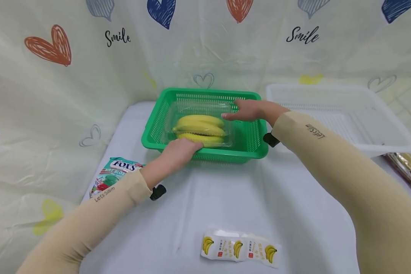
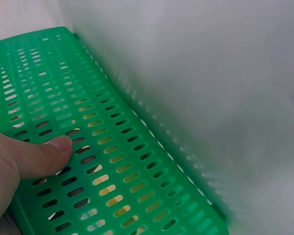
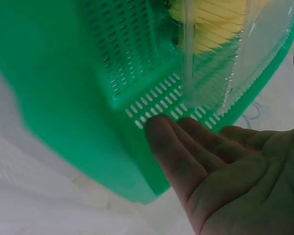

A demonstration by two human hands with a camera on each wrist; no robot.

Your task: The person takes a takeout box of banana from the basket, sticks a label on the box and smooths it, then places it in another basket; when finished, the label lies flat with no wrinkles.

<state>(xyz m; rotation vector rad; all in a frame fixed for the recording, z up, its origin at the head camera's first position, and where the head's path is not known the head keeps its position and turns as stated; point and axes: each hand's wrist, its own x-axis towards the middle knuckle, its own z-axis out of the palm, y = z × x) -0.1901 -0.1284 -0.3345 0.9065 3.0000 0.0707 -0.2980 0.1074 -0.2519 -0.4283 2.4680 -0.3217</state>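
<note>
A green plastic basket (image 1: 233,153) with slotted walls stands at the back of the table. Inside it lies a clear plastic box (image 1: 195,107) with yellow bananas (image 1: 200,128) in it. My left hand (image 1: 181,153) grips the basket's front wall; in the left wrist view its thumb (image 2: 44,156) presses against the slotted outer side, while the other fingers are mostly hidden behind the rim. Over the basket's right end reaches my right hand (image 1: 249,109), fingers extended and holding nothing. Its fingertips (image 3: 159,128) are close to the box's right end.
A white basket (image 1: 405,142) stands to the right, with brown-and-gold packaging (image 1: 409,165) by its front corner. A Fox's candy bag (image 1: 114,173) lies at the left, partly behind the left forearm. Joined white sachets with banana pictures (image 1: 240,249) lie near the front. A patterned cloth (image 1: 205,49) hangs behind.
</note>
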